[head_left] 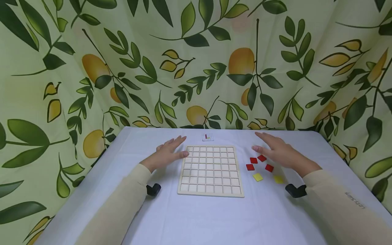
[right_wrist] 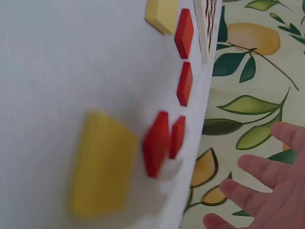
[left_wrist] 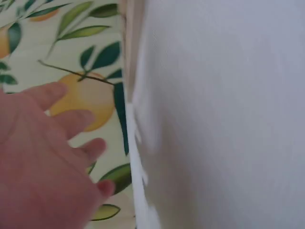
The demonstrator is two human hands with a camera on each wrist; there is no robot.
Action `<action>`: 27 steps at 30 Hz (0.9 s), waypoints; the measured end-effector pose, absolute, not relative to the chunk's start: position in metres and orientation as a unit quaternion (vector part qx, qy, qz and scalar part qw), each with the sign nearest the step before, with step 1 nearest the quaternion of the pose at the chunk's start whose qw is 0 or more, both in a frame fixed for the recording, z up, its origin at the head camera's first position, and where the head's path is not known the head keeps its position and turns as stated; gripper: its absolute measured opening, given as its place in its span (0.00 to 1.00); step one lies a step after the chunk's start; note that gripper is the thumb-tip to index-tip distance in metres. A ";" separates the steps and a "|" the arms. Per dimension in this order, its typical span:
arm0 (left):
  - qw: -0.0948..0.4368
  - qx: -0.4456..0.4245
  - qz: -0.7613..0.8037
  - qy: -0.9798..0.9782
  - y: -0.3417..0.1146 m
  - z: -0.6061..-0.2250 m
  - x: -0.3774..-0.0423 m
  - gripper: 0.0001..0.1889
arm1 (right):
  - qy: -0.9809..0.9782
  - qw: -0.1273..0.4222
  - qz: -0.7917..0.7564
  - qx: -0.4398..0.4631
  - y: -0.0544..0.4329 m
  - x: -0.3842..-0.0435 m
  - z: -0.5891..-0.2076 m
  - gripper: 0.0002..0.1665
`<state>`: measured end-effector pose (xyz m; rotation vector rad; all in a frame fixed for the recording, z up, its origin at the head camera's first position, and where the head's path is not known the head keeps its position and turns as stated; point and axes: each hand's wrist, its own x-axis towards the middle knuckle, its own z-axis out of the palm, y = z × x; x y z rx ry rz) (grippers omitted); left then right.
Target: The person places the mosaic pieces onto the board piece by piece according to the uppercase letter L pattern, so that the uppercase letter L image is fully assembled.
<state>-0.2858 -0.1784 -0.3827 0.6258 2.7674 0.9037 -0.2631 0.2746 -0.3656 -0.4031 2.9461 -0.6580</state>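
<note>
A square wooden grid board (head_left: 210, 194) lies flat on the white-covered table. My left hand (head_left: 166, 153) is at the board's upper left corner with straight fingers, its thumb tip over the edge; whether it touches is unclear. To the right, my right hand (head_left: 280, 151) hovers by several loose red square tiles (head_left: 250, 167), its fingers extended and holding nothing. Two yellow tiles (head_left: 258, 177) lie nearer the front. In the right wrist view, a yellow tile (right_wrist: 102, 164) appears large and blurred beside a red tile (right_wrist: 156, 144), with the fingers spread beyond them.
Behind the board lies a small printed grid card (head_left: 207, 137) with red and yellow marks. A leaf-and-fruit patterned curtain (head_left: 211, 98) hangs behind the table (head_left: 208, 221). Black straps with small housings (head_left: 295, 191) sit at both wrists.
</note>
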 end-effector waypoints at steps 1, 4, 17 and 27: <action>0.090 0.205 0.318 0.921 -0.178 -0.388 -0.286 0.52 | 0.961 0.055 -0.239 -0.130 0.274 -0.264 -0.370 0.57; 0.120 0.191 0.363 0.904 -0.178 -0.403 -0.288 0.48 | 0.943 0.070 -0.302 -0.118 0.273 -0.265 -0.385 0.56; 0.148 0.224 0.275 0.923 -0.179 -0.422 -0.288 0.60 | 0.884 0.075 -0.454 -0.079 0.290 -0.265 -0.434 0.33; 0.151 0.220 0.249 0.931 -0.176 -0.424 -0.284 0.63 | 0.904 0.037 -0.416 -0.094 0.282 -0.269 -0.439 0.12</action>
